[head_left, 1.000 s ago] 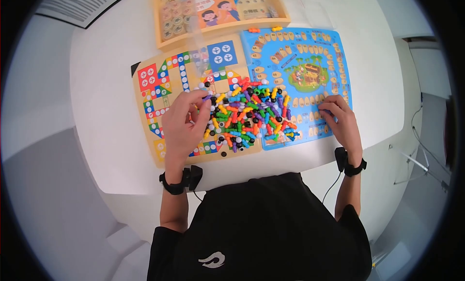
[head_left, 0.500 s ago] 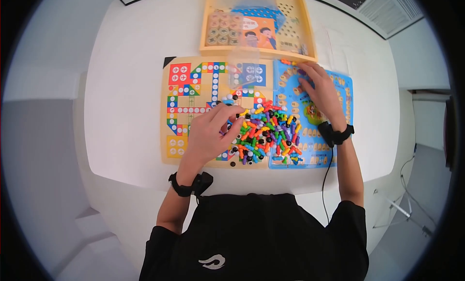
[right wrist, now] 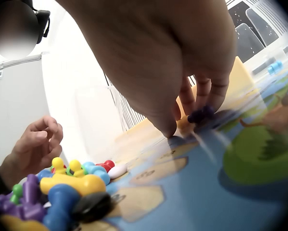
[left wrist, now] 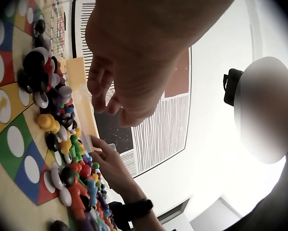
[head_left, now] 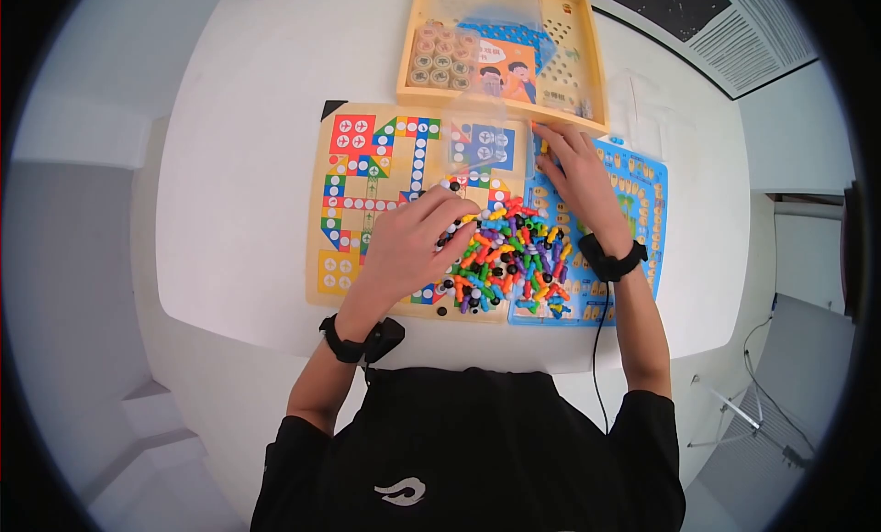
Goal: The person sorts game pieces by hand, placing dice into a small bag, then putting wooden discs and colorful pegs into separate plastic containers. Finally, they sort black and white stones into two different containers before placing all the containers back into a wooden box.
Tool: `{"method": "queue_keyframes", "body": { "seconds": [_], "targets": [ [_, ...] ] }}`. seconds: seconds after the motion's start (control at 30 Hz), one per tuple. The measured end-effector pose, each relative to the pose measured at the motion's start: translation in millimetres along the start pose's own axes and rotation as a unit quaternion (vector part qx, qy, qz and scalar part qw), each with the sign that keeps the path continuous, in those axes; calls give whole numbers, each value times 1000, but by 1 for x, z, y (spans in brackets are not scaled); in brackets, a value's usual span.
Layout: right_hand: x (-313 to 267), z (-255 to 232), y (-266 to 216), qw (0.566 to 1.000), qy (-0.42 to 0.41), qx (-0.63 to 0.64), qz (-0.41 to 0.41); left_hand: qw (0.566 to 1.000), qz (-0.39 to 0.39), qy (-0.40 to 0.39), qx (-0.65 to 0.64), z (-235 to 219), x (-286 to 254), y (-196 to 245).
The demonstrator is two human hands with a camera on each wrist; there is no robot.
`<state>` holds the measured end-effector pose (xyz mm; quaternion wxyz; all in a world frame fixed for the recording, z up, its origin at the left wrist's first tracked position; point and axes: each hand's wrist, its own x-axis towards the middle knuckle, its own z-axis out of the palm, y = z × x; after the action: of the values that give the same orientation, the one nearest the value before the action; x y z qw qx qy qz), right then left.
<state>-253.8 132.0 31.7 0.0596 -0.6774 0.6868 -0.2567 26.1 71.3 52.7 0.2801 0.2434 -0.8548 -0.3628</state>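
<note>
My left hand (head_left: 408, 243) hovers at the left side of a heap of coloured game pegs and round black and white pieces (head_left: 505, 266). Its fingers (left wrist: 101, 89) hang loosely curved, with nothing between them. My right hand (head_left: 583, 183) is low over the upper left corner of the blue game board (head_left: 656, 211), fingertips and thumb pointing down. A yellow peg (head_left: 544, 148) shows between its thumb and fingers. A purple peg (right wrist: 200, 114) lies right at the fingertips in the right wrist view. I cannot tell whether the fingers pinch either peg.
A wooden box (head_left: 595, 83) behind the boards holds Chinese chess discs (head_left: 442, 64) and an orange booklet (head_left: 509, 69). Left of the blue board lies a ludo-style board (head_left: 317, 193). A light blue peg (head_left: 617, 140) sits by the blue board's top edge. Clear plastic (head_left: 477, 133) covers the ludo board's corner.
My right hand has gone from the blue board's lower right up to its upper left corner. The left hand stays by the heap. The whole view has shifted with my head.
</note>
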Motion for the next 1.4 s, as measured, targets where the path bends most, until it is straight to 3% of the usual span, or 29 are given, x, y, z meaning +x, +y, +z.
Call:
{"method": "queue_keyframes", "body": {
  "seconds": [0.13,0.27,0.5,0.7,0.9,1.07,1.3,1.4],
  "targets": [
    [-7,2,10,1000,-7,25,-7,1000,-3,5,28,-1,-5,-2],
    [-26,-13,6,993,-35,79,80,995,-44,27,80,-8,-17,-5],
    [-41,-36,8,980,-74,98,157,998,-10,1,66,-16,-12,-7],
    [-47,-47,-5,991,-74,40,101,985,-4,-9,172,-4,12,-4],
    [-67,-44,-4,990,-67,65,102,993,-69,-8,98,3,11,-9],
    [-69,-39,0,995,-39,54,68,989,-113,58,71,4,8,-6],
    [-68,-35,1,998,-17,38,48,985,-102,133,36,2,14,-21],
    [-68,-35,1,998,-11,34,43,988,-51,140,50,-5,21,-27]
  ]
}}
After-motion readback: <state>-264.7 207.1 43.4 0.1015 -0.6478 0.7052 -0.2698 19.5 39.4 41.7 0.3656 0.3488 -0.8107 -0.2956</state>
